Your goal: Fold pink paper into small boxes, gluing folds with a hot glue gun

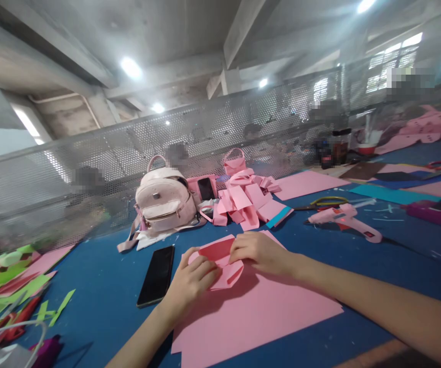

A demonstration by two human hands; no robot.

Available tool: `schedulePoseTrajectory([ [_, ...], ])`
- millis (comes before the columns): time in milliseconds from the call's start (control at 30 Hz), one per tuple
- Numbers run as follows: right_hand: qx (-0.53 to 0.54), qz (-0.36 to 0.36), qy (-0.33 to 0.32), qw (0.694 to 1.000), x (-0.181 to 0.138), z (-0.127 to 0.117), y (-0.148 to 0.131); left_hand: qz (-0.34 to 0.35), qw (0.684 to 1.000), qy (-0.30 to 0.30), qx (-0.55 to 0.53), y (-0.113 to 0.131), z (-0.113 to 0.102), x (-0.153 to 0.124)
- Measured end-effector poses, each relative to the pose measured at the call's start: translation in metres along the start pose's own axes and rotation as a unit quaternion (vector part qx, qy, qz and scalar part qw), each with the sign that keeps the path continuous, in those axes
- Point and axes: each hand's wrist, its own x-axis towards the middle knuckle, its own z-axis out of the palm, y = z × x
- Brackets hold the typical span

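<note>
A folded pink paper piece [226,278], shaped like a small open box or pouch, is between my hands above flat pink paper sheets [251,322]. My left hand [193,278] grips its left side with curled fingers. On the far right edge, my right hand [257,251] pinches the paper, thumb and fingertips pressed together. The inside of the piece looks a deeper pink, and part of it is hidden by my fingers. A black phone [156,276] lies just left of my left hand.
Behind stand a pale pink backpack [164,199] and a heap of pink paper pieces [243,202]. A pink glue gun [345,221] and scissors [326,203] lie to the right. Green paper scraps [7,281] are at left. A perforated metal screen [205,133] borders the blue table [101,286].
</note>
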Motion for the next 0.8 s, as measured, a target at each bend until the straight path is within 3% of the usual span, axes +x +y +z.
schedulePoseTrajectory([
  [133, -0.015, -0.034, -0.026, 0.999, -0.001, -0.005, 0.004, 0.008, 0.999, -0.051, 0.002, 0.000, 0.000, -0.001],
  [200, 0.001, -0.042, -0.010, 0.999, -0.001, -0.009, 0.003, 0.007, 0.998, -0.069, -0.002, -0.001, 0.001, -0.001],
  [367, 0.064, -0.004, 0.149, 0.987, 0.000, -0.016, -0.007, 0.006, 0.996, -0.088, -0.019, 0.000, -0.001, -0.001],
  [467, 0.092, 0.059, 0.198, 0.974, 0.002, -0.015, -0.010, 0.008, 0.997, -0.077, -0.020, -0.001, -0.002, -0.001],
  [667, 0.195, 0.223, 0.139, 0.945, 0.003, 0.000, -0.007, -0.019, 1.000, -0.010, 0.012, -0.005, 0.001, -0.004],
  [800, 0.230, 0.238, 0.119, 0.936, 0.002, 0.006, -0.005, -0.034, 0.999, 0.026, 0.023, -0.008, 0.001, -0.004],
])
